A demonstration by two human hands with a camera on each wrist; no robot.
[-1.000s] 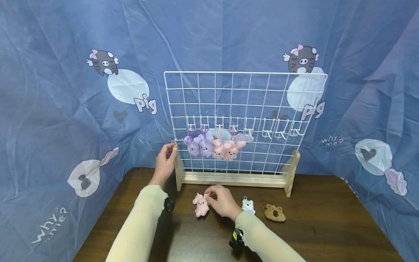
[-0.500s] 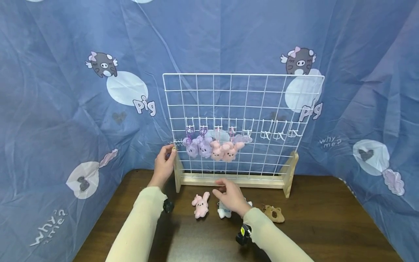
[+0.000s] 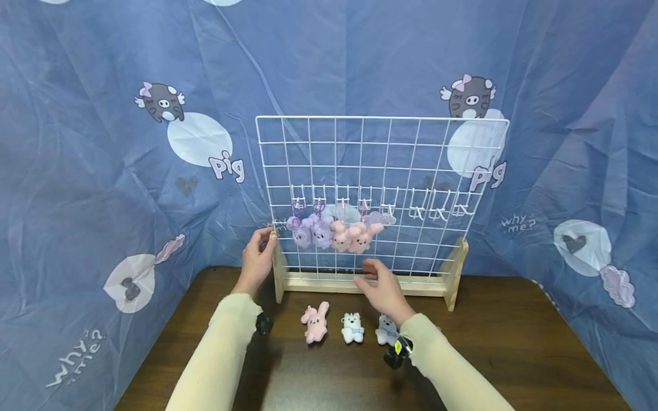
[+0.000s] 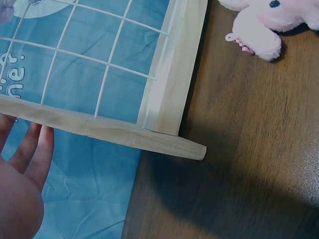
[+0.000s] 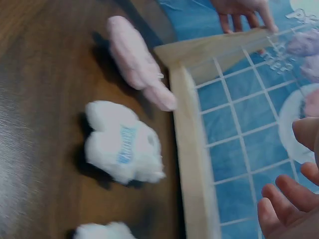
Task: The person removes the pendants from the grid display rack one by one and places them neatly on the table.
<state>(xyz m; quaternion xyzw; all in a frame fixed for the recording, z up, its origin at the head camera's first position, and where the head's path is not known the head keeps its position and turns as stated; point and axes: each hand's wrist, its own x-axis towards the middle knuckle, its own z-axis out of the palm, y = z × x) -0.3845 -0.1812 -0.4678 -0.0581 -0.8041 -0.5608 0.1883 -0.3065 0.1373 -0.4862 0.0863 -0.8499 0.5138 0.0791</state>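
Observation:
My left hand (image 3: pixel 257 257) grips the left wooden upright (image 3: pixel 280 268) of a white wire-grid display rack, thumb in front; its fingers show behind the wood in the left wrist view. In front of the rack's wooden base bar (image 3: pixel 319 284), my right hand (image 3: pixel 384 291) is raised with loosely bent fingers and holds nothing. On the table below it lie a pink bunny plush keychain (image 3: pixel 316 324), a white plush keychain (image 3: pixel 352 330) with a blue bow, and a second white plush keychain (image 3: pixel 386 330) close to the right wrist. A brown plush is hidden behind the right sleeve.
Two lavender plush keychains (image 3: pixel 322 233) and two pink ones (image 3: pixel 362 237) hang from hooks on the grid's left half. Several more white hooks (image 3: pixel 417 212) stand to their right. A blue printed cloth (image 3: pixel 128 188) surrounds the dark wooden table (image 3: pixel 514 342).
My right hand has left the pink bunny plush, passed over the white plush and moved right and up. Both white plush keychains now show. The left hand keeps its hold.

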